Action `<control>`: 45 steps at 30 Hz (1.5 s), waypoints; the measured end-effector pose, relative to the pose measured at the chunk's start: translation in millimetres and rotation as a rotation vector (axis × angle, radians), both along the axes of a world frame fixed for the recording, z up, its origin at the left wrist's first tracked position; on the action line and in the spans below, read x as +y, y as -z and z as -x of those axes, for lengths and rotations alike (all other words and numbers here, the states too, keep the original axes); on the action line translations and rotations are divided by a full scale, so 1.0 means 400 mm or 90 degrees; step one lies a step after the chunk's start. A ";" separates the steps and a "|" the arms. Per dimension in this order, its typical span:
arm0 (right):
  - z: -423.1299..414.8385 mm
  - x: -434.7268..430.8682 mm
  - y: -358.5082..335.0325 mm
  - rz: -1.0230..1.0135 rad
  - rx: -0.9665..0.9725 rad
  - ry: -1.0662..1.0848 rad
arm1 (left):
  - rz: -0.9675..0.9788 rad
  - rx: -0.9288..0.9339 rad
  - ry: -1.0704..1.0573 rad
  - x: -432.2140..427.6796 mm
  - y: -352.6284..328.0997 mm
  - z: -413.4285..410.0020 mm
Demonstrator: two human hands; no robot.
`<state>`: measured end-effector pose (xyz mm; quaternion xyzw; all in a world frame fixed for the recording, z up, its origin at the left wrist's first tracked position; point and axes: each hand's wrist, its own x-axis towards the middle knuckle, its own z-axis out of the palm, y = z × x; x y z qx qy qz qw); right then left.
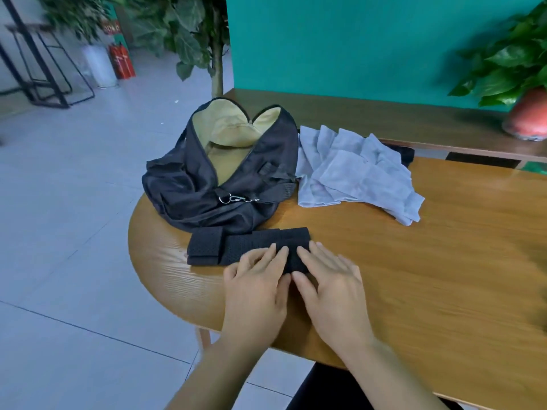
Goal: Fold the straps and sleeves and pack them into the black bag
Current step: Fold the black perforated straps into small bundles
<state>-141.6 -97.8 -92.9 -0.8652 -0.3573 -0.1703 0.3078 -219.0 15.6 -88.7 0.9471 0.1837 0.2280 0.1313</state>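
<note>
Two-handed, presses the folded black perforated fabric strap (pixel 251 247) flat near the rounded left edge of the wooden table (pixel 414 261), left hand (pixel 254 288) and right hand (pixel 331 285) straight-fingered, gripping nothing; next calls for lifting it into the open black tan-lined bag (pixel 177 184) just behind.

Person: left hand (pixel 254 279) and right hand (pixel 331 281) both bare, fingers slender, nails (pixel 284 241) cut short and plain. Forearms (pixel 207 374) bare as far as the lower frame edge, outlines softened there by blur. Between the two arms, below the table edge, a black garment (pixel 322 390) covers the lap; fabric looks smooth and matte, cut and type not discernible.
</note>
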 end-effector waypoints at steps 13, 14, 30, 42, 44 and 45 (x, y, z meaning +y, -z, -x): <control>0.018 0.258 0.019 0.042 -0.047 -0.011 | -0.072 -0.012 -0.066 0.226 0.045 0.041; 0.017 0.263 0.022 0.049 -0.060 -0.007 | -0.070 -0.021 -0.064 0.228 0.052 0.044; 0.013 0.289 0.051 0.227 -0.097 -0.058 | -0.008 0.003 -0.009 0.278 0.071 0.048; -0.043 0.120 -0.050 0.198 -0.050 -0.069 | -0.083 -0.035 0.060 0.122 -0.002 -0.029; -0.070 0.060 -0.048 0.196 -0.042 -0.031 | -0.075 -0.044 0.100 0.067 -0.007 -0.069; -0.083 0.028 -0.047 0.193 -0.042 -0.011 | -0.065 -0.046 0.119 0.038 -0.008 -0.089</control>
